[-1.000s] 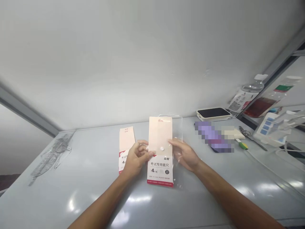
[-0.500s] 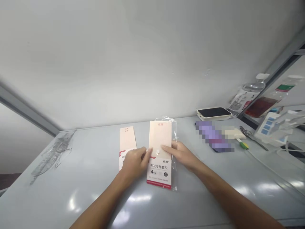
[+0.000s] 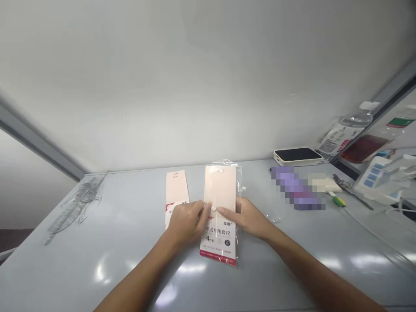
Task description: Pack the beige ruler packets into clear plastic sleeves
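Note:
Flat on the table lies a peach-and-white card packet in a transparent plastic sleeve, printed with red-edged Chinese text and a "4". A small white round disc sits on its face. My left hand grips the packet's left side, fingertips beside the disc. My right hand holds the right side, index finger reaching across the card toward the disc. To the left, a second peach card packet lies partly hidden behind my left hand.
On the grey table are a phone, a pixelated purple item, a water bottle, scissors, a yellow-green plug with a white cable, and a white power strip. A wall stands behind.
The packet has shifted slightly down and right, and the sleeve sits closer around the card. My hands have moved closer together, with my right index finger now reaching across the card.

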The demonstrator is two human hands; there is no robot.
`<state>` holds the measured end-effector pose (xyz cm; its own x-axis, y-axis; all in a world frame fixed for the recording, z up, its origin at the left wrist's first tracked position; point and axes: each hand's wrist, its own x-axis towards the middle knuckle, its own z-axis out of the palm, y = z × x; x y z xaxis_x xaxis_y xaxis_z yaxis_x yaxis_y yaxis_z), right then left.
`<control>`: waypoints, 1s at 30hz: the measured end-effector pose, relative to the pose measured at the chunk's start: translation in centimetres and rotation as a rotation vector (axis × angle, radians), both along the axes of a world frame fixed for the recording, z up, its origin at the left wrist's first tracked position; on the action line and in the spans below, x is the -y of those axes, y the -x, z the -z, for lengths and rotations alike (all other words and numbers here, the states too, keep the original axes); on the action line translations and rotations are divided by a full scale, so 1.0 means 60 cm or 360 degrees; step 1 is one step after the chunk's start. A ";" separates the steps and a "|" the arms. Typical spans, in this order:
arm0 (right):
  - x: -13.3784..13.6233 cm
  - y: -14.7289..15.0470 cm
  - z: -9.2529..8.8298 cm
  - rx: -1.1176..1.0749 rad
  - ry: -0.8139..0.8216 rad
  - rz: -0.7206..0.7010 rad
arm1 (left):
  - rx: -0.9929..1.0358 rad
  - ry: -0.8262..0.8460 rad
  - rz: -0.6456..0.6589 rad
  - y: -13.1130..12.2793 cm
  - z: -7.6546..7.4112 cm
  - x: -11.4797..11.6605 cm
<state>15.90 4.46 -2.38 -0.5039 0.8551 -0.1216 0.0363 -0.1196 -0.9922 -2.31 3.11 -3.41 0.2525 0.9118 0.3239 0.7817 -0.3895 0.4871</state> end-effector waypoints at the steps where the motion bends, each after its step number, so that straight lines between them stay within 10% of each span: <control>1: 0.000 0.000 0.000 0.0012 -0.0006 -0.0001 | 0.0027 0.0026 0.0042 0.000 -0.001 0.001; 10: 0.005 0.004 0.003 0.0064 -0.0056 -0.0006 | 0.0171 0.0227 0.0277 -0.005 -0.005 0.008; 20: 0.008 -0.002 -0.009 -0.0117 -0.0087 0.0014 | 0.1366 0.1058 0.0263 -0.005 -0.007 -0.007; 30: 0.001 -0.002 0.009 -0.0096 0.0082 0.0087 | 0.1353 0.1262 0.0525 -0.010 -0.011 -0.003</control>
